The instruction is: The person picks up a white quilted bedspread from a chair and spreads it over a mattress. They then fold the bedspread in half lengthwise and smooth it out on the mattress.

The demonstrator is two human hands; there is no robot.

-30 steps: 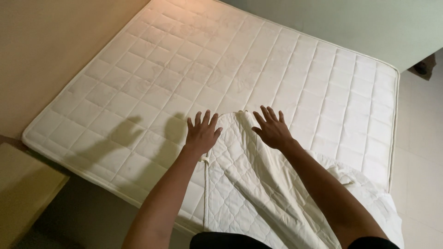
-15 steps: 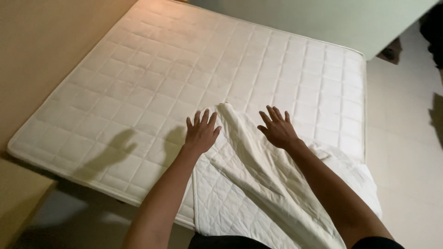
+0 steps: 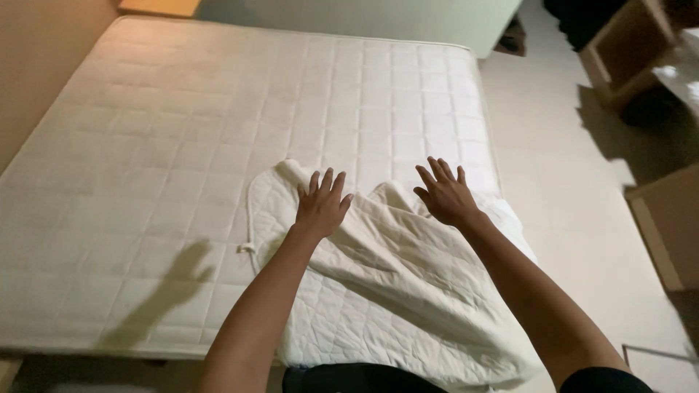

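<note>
The quilted pad's (image 3: 408, 291) near end runs off the bottom edge, and the wooden furniture (image 3: 630, 47) is cropped top right.

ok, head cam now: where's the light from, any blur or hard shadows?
Head view: dim, warm light; the left hand casts a soft arm shadow leftward on the mattress, so the light likely comes from the right. Hands and quilted pad fairly sharp; far corners dark; straight edges bow slightly.

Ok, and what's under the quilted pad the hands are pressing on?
The quilted pad lies on the white mattress, whose stitched top shows all around it. Left hand and right hand rest flat on the pad. The mattress surface beneath it is covered.
</note>
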